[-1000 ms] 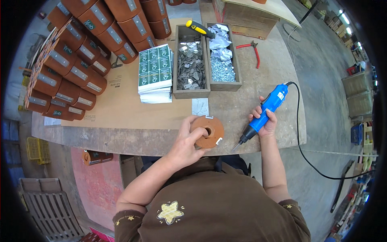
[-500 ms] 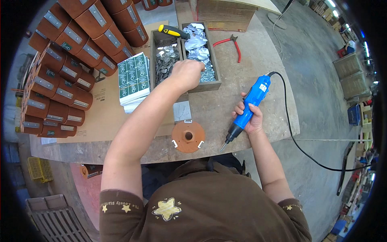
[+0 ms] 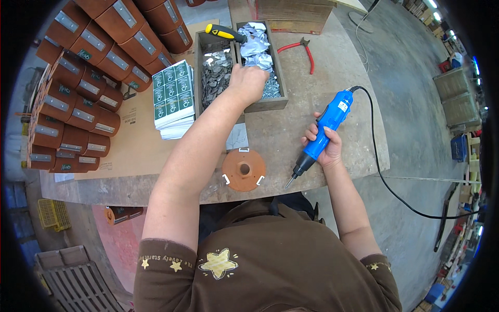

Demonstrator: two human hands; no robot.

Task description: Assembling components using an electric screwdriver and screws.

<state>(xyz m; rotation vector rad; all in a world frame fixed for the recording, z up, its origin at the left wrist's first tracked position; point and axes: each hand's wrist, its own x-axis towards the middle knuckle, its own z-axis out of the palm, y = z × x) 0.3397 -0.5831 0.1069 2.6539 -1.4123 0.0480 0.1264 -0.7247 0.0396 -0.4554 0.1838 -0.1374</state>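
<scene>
My left hand [image 3: 250,83] reaches into the right compartment of a wooden box [image 3: 266,105], over small silvery screws [image 3: 272,88]. Its fingers are curled together, and whatever they pinch is hidden. In my right hand [image 3: 328,148] is a blue electric screwdriver [image 3: 329,120], its bit slanting down to the left above the table's front edge. A round terracotta-coloured disc [image 3: 239,179] with a centre hole lies on the table between my forearms. Several white clips sit around its rim. Flat dark metal pieces [image 3: 217,75] fill the box's left compartment.
Terracotta-coloured cylinders [image 3: 88,91] with metal strips are stacked at the left. Green-and-white label sheets [image 3: 174,99] lie beside the box. A yellow-and-black-handled tool [image 3: 225,33] rests across it; red-handled pliers [image 3: 306,52] lie to its right. A black cord [image 3: 375,140] trails right from the screwdriver.
My left hand has shifted slightly up and right over the screw compartment. My right hand and the electric screwdriver have moved only a little.
</scene>
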